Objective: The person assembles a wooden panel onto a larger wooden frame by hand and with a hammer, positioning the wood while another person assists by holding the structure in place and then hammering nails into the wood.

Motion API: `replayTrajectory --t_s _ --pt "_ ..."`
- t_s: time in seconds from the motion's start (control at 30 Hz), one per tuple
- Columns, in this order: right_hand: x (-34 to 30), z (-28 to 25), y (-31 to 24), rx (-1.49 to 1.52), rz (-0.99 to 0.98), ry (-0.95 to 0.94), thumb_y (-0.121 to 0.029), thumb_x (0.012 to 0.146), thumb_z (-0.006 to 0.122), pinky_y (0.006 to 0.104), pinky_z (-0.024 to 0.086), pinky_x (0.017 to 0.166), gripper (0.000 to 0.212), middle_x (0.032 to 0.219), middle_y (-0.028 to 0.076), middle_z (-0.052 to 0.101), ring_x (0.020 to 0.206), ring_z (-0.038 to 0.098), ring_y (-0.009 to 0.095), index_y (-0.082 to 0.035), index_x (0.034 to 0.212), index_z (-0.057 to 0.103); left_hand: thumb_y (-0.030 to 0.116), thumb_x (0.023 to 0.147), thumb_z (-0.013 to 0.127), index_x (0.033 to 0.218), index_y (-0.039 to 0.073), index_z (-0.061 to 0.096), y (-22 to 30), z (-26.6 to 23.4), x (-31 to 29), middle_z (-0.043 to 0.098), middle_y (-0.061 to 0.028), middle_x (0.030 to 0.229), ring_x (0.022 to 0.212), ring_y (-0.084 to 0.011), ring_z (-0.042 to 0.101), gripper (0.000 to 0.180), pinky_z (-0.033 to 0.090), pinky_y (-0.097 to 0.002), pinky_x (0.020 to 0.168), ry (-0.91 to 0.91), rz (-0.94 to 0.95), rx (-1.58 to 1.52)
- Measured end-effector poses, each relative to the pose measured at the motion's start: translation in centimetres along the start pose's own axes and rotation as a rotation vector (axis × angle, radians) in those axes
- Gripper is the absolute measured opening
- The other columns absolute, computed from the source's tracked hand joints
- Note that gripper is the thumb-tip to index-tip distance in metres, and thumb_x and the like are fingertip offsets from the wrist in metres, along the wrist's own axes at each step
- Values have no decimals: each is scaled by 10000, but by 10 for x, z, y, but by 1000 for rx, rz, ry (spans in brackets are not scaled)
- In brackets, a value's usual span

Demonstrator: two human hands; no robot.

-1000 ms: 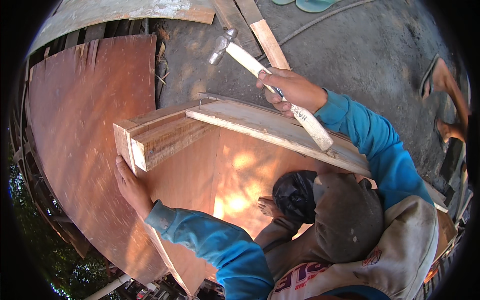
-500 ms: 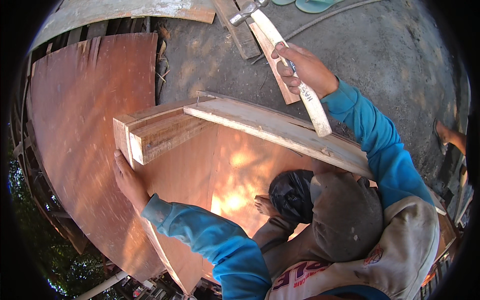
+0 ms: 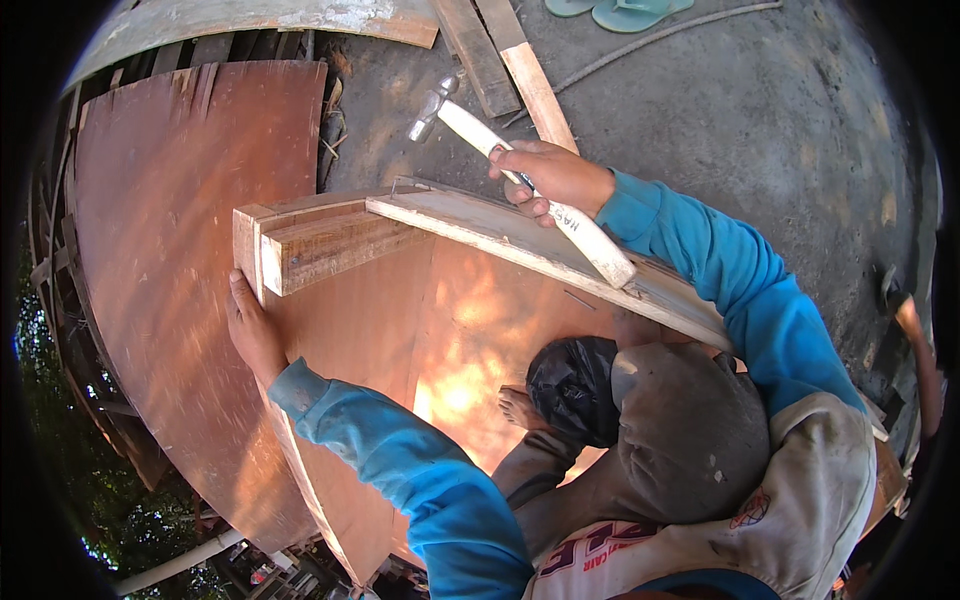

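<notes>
Ball-peen hammer with white wooden handle and steel head (image 3: 592,247) — clamped in right grip (image 3: 558,186), above far rim of open reddish-brown plywood box with pale timber edges (image 3: 350,340). Touching box's left edge, left grip (image 3: 256,332) — whether clamped, cannot tell.

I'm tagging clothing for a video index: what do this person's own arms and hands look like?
The long, wrinkled blue fabric sleeves, left and right, end in matching blue cuffs at the wrists. They join a stained, off-white garment body with dark and red print. The left hand and right hand are bare; no gloves show.
</notes>
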State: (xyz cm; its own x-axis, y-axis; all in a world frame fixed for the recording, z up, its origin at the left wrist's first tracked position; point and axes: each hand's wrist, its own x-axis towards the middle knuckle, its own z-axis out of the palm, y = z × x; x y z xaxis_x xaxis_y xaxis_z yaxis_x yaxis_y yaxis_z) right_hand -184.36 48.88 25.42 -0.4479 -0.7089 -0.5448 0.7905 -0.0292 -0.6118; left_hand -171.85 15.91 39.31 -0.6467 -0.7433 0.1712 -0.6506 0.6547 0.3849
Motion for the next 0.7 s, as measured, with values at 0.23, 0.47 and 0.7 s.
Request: replayTrajectory --t_s 0.23,0.47,0.7 --pt "-11 -14 7 33 -34 -37 -380 958 491 216 306 358 326 618 -44 371 433 341 34 -62 1032 477 561 953 376 1284 -3 543 -14 -1 5 578 -230 1241 1142 -350 543 674 403 -377 957 -21 47 -21" --pt "-7 -19 -12 67 -116 -7 -345 960 460 232 310 377 283 623 -39 379 443 341 45 -71 1029 454 545 957 380 1264 -20 554 -14 -1 8 572 -235 1247 1152 -343 537 666 394 -370 966 -4 105 -3" --pt "18 0 8 -172 30 -188 -384 946 507 250 361 404 334 681 -15 412 479 368 62 -64 1040 487 538 958 390 1273 -26 543 -6 2 5 548 -233 1281 1189 -330 512 663 379 -362 985 -65 48 -108"
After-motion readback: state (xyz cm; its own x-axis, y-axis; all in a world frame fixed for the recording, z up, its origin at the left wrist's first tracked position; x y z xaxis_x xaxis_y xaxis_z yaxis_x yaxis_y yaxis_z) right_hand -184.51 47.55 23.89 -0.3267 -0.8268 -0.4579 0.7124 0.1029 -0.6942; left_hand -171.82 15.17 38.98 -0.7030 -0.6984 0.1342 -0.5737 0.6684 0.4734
